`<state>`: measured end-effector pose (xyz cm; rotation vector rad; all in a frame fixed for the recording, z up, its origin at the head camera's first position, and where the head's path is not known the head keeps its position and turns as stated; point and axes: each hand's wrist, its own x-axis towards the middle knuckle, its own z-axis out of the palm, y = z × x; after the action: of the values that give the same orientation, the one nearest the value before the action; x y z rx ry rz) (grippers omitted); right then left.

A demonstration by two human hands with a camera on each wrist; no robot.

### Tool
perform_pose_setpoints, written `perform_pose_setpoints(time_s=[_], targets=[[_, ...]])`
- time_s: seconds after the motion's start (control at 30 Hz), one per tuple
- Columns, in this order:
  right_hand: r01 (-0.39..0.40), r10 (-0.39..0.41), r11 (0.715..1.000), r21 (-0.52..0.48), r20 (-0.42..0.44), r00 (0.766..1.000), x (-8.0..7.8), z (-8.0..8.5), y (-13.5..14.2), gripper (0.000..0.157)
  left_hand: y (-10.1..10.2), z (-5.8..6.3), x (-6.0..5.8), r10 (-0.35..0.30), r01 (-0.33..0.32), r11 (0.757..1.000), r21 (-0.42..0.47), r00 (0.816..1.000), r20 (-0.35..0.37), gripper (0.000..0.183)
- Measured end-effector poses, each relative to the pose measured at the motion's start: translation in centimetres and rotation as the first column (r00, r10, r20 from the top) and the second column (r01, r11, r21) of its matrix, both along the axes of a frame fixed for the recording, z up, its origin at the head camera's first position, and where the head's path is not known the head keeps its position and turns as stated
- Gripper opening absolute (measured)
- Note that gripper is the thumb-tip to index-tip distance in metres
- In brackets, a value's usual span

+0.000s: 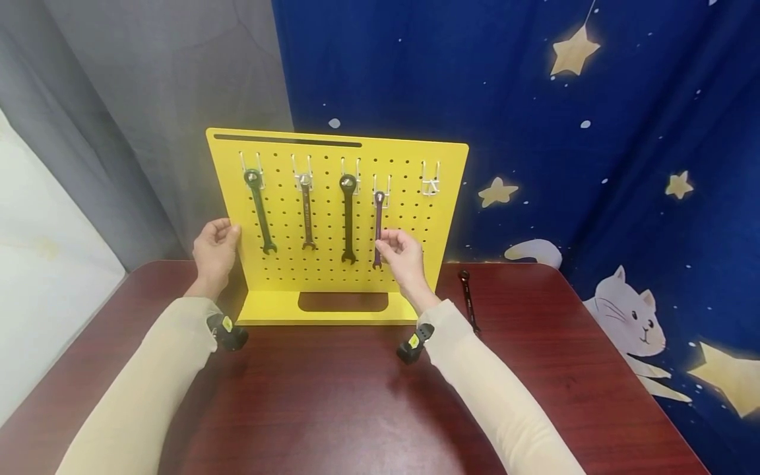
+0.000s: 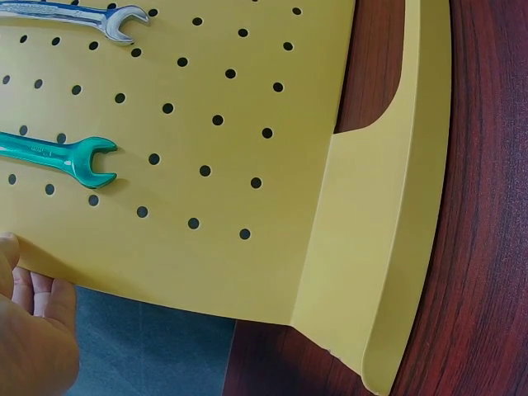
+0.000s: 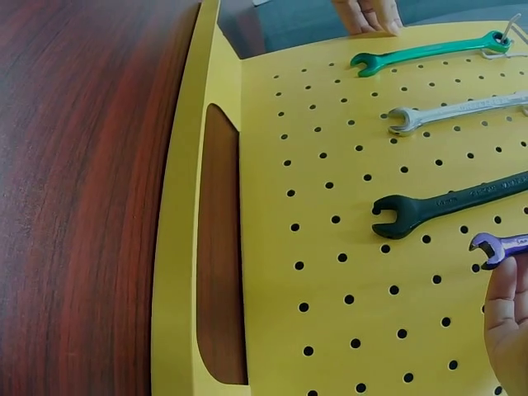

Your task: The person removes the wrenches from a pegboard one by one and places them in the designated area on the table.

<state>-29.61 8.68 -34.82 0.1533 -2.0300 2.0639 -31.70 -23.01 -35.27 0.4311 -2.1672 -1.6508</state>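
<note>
A yellow pegboard (image 1: 291, 264) stands upright on the table. My left hand (image 1: 216, 251) holds its left edge, thumb toward the front face. With thumb and fingers, my right hand (image 1: 405, 258) pinches the lower shaft of a purple wrench (image 1: 378, 221), whose upper ring end is at a white hook. To its left hang a black wrench (image 1: 348, 221), a silver wrench (image 2: 82, 18) and a green wrench (image 2: 49, 155), each from its own hook with the open end down. In the right wrist view, the purple wrench's open jaw shows just beyond my fingertips (image 3: 501, 289).
At the board's upper right, a white hook (image 1: 430, 179) bears no wrench. Another dark wrench (image 1: 469, 300) lies on the reddish-brown table (image 1: 309, 396), right of the board. Behind the table hang a grey curtain (image 1: 160, 79) and a blue one (image 1: 427, 66) with stars.
</note>
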Motion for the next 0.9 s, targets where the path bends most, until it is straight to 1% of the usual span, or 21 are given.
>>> perform_pose_setpoints(time_s=[0.2, 0.33, 0.53, 0.7, 0.9], targets=[[-0.022, 0.022, 1.000, -0.004, -0.008, 1.000, 0.6, 0.1, 0.3, 0.015, 0.0, 0.0, 0.0, -0.007, 0.007, 1.000, -0.016, 1.000, 0.010, 0.042], [-0.041, 0.041, 0.999, -0.002, -0.014, 0.999, 1.0, 0.1, 0.4, 0.014, -0.1, -0.1, 0.0, -0.003, 0.003, 1.000, -0.014, 1.000, 0.003, 0.041], [-0.071, 0.071, 0.997, -0.003, 0.008, 0.997, 1.6, 0.3, 0.6, 0.016, -0.2, -0.2, -0.2, 0.004, -0.004, 1.000, -0.001, 1.000, 0.004, 0.040], [-0.114, 0.116, 0.992, -0.051, 0.029, 0.993, 1.9, 0.3, 0.8, 0.016, -0.1, -0.1, -0.2, 0.004, -0.004, 1.000, -0.016, 1.000, 0.016, 0.042], [-0.152, 0.158, 0.984, -0.097, 0.056, 0.986, 2.4, 0.6, 0.9, 0.017, 0.0, 0.0, 0.0, 0.002, -0.002, 1.000, -0.002, 1.000, 0.018, 0.041]])
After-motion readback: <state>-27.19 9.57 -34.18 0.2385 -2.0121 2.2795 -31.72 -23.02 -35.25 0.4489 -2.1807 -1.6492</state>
